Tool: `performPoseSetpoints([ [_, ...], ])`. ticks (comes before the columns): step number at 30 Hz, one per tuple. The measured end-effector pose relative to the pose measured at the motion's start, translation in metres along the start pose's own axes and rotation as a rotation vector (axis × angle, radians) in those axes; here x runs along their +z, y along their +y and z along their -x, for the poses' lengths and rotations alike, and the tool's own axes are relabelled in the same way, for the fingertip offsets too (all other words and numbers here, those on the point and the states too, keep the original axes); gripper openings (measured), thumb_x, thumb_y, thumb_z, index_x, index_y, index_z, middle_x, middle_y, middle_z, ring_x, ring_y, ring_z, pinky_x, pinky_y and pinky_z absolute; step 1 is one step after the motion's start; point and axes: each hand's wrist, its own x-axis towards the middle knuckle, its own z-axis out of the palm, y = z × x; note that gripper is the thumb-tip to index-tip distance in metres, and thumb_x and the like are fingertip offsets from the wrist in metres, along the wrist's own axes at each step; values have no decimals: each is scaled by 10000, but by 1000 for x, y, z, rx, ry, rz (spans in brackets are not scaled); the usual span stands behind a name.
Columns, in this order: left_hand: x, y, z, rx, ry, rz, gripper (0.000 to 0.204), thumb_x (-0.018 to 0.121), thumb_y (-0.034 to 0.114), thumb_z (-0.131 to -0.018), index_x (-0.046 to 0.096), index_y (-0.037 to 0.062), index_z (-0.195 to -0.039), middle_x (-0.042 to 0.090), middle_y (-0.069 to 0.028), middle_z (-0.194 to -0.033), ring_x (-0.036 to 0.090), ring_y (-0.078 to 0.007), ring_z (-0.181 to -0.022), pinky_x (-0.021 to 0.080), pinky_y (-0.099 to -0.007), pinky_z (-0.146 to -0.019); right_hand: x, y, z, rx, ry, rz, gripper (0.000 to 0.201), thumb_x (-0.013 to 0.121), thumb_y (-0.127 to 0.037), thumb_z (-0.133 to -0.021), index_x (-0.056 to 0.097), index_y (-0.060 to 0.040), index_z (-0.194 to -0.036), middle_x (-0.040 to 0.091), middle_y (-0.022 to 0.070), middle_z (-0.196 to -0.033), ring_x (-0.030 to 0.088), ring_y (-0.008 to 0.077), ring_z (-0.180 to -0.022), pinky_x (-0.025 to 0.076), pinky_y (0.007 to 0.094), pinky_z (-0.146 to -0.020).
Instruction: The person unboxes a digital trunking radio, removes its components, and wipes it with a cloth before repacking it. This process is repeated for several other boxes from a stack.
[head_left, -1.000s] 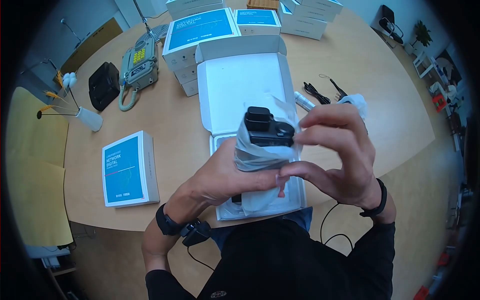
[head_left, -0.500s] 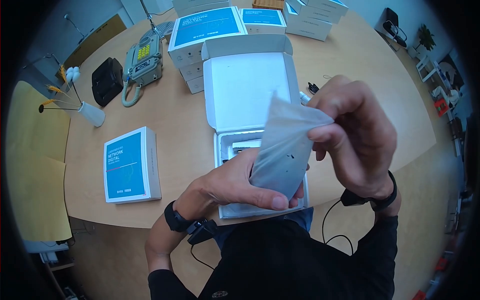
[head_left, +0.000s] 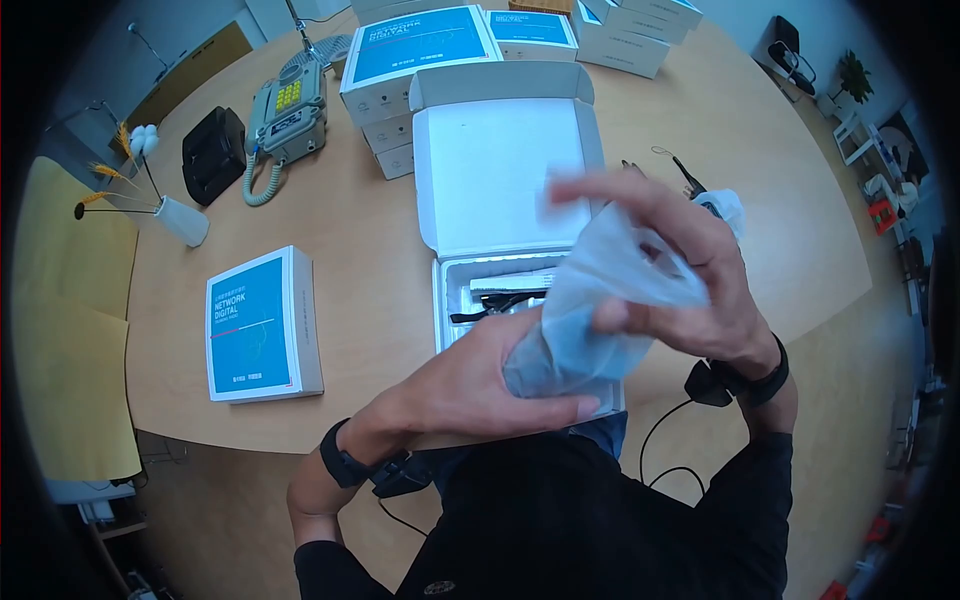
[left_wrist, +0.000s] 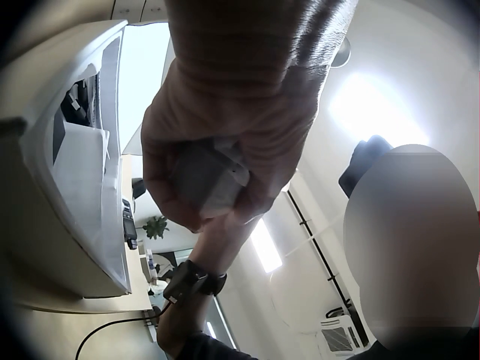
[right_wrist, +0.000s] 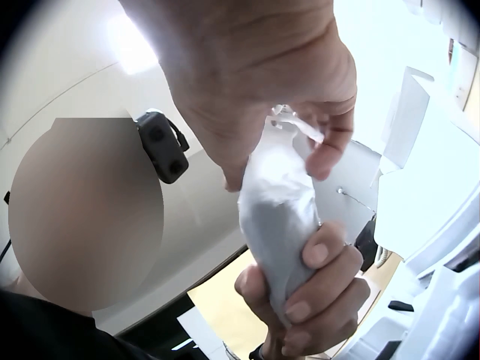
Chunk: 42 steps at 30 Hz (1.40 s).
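Note:
A translucent white plastic bag is held above the open box, wrapped round a two-way radio that it now hides. My left hand grips its lower part, fingers and thumb wrapped round it, as the right wrist view also shows. At the bag's loose upper end, my right hand has its thumb and fingers spread apart; the fingertips blur in the head view. Beneath the hands lies the white box, its lid standing back. A black strap or cord shows in its tray.
A closed blue-and-white box lies to the left. Similar boxes are stacked behind. A corded telephone, a black cradle and a white vase stand at far left. Another bagged device lies beyond my right hand.
The radio's black top, bare at first, went out of sight as the bag came up round it. My right hand pinched and pulled the bag's end, then its fingers spread.

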Motion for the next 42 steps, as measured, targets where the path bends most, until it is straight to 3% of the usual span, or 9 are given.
performPoseSetpoints([
  [4,5,-5,5,-30,-58,64,687,854,222,-845,500,-3,-1389,621,-110,-1280,598,-181,-1182,462,-355,-1033,27,12,9,155,166,-500,217,707,-155,-995,677,27,-1109,707,34,-935,618,47,-841,497,223,-725],
  [6,11,-15,4,269,173,53,835,854,202,-846,373,6,-1501,518,-156,-1444,508,-231,-1338,387,-383,-1129,38,6,10,161,201,-604,185,663,-167,-1030,654,15,-1058,677,-2,-930,602,24,-861,488,202,-733],
  [12,19,-28,3,428,226,169,954,823,139,-869,232,74,-1615,380,-149,-1590,330,-267,-1497,251,-395,-1222,66,4,18,191,315,-864,152,647,-158,-1038,597,-17,-1012,667,15,-941,599,29,-853,487,212,-744],
  [20,12,-26,9,434,221,118,700,810,116,-878,419,74,-1458,518,-94,-1421,501,-216,-1325,387,-400,-1129,67,16,25,102,259,-521,141,616,-116,-1042,622,7,-1110,648,54,-993,594,68,-901,489,242,-760],
  [25,13,-16,10,459,387,-61,679,816,121,-871,420,74,-1421,550,-126,-1385,586,-240,-1257,474,-391,-1041,35,-14,15,-91,154,-48,480,692,-263,-979,575,19,-1349,626,149,-1172,627,237,-1024,507,326,-843],
  [30,13,-17,-2,694,660,-735,797,829,99,-839,322,3,-1445,596,-238,-1304,704,-346,-1120,576,-412,-852,49,-17,-4,-169,87,114,737,849,-223,-813,519,26,-1423,620,184,-1291,628,300,-1158,500,380,-974],
  [34,16,-17,13,491,548,-149,1151,853,78,-786,40,42,-1600,472,-222,-1415,538,-289,-1310,467,-424,-1060,53,-11,-1,-19,46,-128,673,840,-127,-842,520,19,-1415,621,117,-1252,616,180,-1148,493,313,-978],
  [38,5,-23,58,535,599,-983,1105,905,378,-774,244,38,-1592,390,-283,-1514,420,-400,-1415,369,-499,-1149,49,-3,11,229,90,-356,537,768,-245,-943,536,24,-1346,620,82,-1217,612,142,-1112,506,278,-949],
  [42,25,-73,80,294,572,-1034,1051,896,392,-759,323,56,-1573,296,-292,-1573,317,-495,-1458,343,-562,-1167,47,25,15,289,104,-159,514,698,-354,-993,549,19,-1314,652,62,-1086,643,134,-987,534,279,-861],
])
